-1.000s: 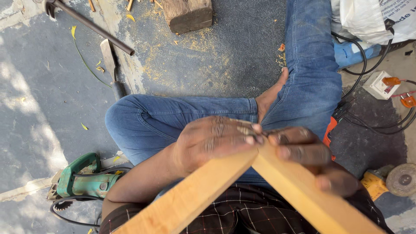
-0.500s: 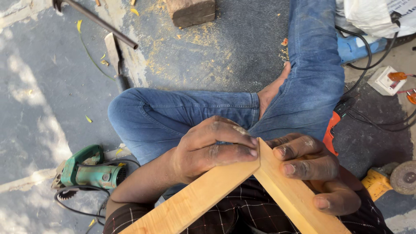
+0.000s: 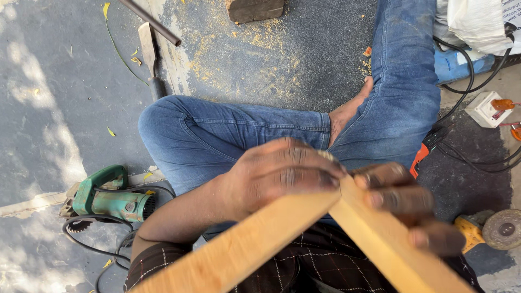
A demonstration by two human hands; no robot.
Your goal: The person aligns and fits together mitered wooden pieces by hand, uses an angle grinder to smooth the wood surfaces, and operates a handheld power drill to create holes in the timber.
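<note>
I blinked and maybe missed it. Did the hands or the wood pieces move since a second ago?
Only a little. The left hand and right hand keep pressing the two wooden strips together at their corner joint, and the grip looks unchanged. The view shifted slightly and the hands look blurrier. The green power saw and the yellow grinder stayed put.

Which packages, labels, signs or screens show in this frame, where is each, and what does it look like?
White sack: top right corner, on the ground beside the jeans leg; crumpled, pale plastic weave, dark print at its right edge.
White socket box: right edge, below the sack; small, square, with an orange plug beside it.
No signs or screens in view.
</note>
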